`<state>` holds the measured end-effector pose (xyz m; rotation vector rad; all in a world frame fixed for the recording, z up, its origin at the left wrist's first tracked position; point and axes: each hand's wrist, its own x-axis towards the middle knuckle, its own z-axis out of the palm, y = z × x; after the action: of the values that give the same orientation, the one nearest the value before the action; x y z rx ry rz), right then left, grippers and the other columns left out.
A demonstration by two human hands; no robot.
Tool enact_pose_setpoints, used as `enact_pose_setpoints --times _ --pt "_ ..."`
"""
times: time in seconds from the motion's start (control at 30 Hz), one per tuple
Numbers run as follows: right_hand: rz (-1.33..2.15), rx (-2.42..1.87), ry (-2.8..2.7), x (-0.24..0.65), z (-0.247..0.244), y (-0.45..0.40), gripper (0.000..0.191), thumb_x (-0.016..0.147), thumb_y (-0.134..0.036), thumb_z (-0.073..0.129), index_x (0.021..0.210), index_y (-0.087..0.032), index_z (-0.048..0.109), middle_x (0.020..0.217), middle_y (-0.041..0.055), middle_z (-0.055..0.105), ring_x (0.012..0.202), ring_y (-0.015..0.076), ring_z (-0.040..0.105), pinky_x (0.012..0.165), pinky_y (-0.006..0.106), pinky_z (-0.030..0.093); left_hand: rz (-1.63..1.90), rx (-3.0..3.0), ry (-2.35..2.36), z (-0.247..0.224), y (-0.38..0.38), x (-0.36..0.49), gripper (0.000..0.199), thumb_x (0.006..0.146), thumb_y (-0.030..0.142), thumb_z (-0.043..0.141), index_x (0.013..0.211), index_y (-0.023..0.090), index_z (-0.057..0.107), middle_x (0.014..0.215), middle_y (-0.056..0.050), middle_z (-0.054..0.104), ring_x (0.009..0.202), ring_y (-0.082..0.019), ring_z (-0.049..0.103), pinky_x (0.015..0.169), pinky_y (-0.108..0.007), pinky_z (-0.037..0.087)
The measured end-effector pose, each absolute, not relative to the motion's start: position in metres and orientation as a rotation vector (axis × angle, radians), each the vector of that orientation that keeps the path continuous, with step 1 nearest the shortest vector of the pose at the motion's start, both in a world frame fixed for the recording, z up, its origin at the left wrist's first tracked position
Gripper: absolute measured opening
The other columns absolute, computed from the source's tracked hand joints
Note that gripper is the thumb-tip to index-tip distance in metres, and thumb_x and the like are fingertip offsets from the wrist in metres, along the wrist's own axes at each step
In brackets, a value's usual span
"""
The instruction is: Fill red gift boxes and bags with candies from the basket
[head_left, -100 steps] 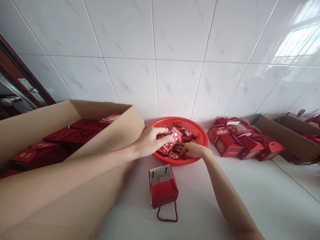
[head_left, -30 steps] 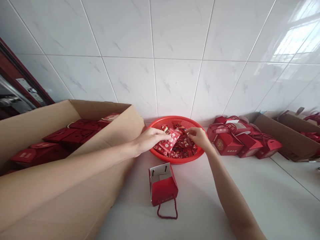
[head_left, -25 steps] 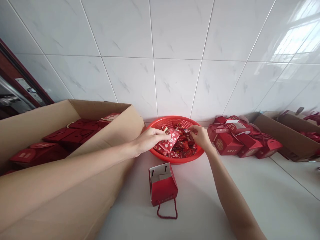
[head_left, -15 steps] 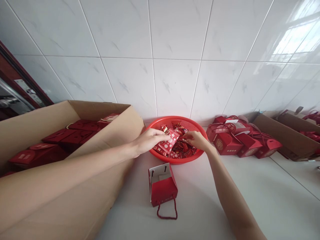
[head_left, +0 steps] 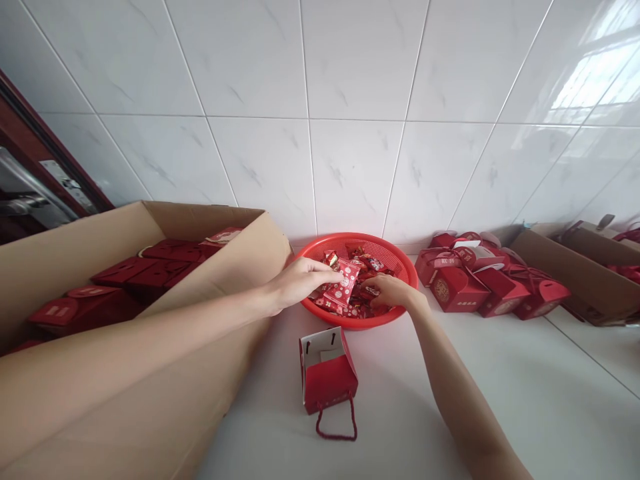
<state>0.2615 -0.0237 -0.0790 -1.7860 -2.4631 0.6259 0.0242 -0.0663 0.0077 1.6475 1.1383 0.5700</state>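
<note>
A red plastic basket (head_left: 360, 324) full of wrapped candies (head_left: 373, 264) stands against the wall. My left hand (head_left: 305, 280), over its left side, pinches a red candy packet (head_left: 344, 283) with white round prints. On the right, my right hand (head_left: 390, 291) reaches down into the candies with fingers apart and curled. Its fingertips touch the wrappers, and nothing shows in its grasp. In front of the basket sits a small red gift box (head_left: 331, 381), its top open and its rope handle (head_left: 337, 437) hanging toward me.
On the left a large cardboard carton (head_left: 215, 360) holds several red boxes (head_left: 120, 275). A cluster of closed red gift boxes (head_left: 460, 288) stands right of the basket, with another cardboard box (head_left: 590, 283) beyond. White wall tiles (head_left: 355, 173) rise behind the counter (head_left: 400, 400).
My right hand has moved slightly down within the basket, and its fingers have spread from a pinch. The left hand keeps the packet, which is tilted a little more upright.
</note>
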Motion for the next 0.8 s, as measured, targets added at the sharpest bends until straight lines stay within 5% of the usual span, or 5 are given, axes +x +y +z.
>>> enact_pose_setpoints --times 0.17,0.43,0.63,0.8 --pt "0.612 -1.883 -2.438 0.257 -0.078 -0.026 0.058 0.072 -0.014 0.074 0.128 -0.023 0.065 0.129 0.0109 0.062 0.122 0.0321 0.056 0.095 0.034 0.046 0.564 1.658 1.163 0.006 -0.065 0.024 0.034 0.074 0.05 0.071 0.081 0.018 0.079 0.082 -0.005 0.076 0.081 -0.022 0.066 0.077 -0.032 0.046" --pt "0.63 -1.887 -2.421 0.254 -0.073 -0.029 0.036 0.075 -0.01 0.067 0.11 -0.017 0.065 0.105 0.0109 0.069 0.096 0.028 0.065 0.072 0.03 0.047 0.555 1.652 1.119 0.005 -0.065 0.023 0.033 0.076 0.049 0.07 0.082 0.018 0.079 0.083 -0.005 0.076 0.083 -0.022 0.067 0.081 -0.032 0.047" --pt "0.697 -1.764 -2.403 0.257 -0.075 -0.027 0.013 0.069 -0.005 0.068 0.076 -0.016 0.064 0.079 0.0068 0.066 0.076 0.0228 0.063 0.061 0.027 0.041 0.541 1.658 1.106 0.004 -0.065 0.022 0.033 0.077 0.05 0.07 0.08 0.018 0.077 0.077 -0.003 0.073 0.076 -0.019 0.063 0.073 -0.03 0.044" --pt "0.661 -1.529 -2.3 0.263 -0.069 -0.027 0.016 0.078 -0.017 0.067 0.094 -0.018 0.062 0.085 0.0021 0.064 0.08 0.019 0.058 0.069 0.027 0.044 0.555 1.67 1.128 0.006 -0.065 0.023 0.035 0.076 0.051 0.07 0.068 0.017 0.069 0.068 0.0 0.066 0.065 -0.015 0.056 0.065 -0.028 0.039"
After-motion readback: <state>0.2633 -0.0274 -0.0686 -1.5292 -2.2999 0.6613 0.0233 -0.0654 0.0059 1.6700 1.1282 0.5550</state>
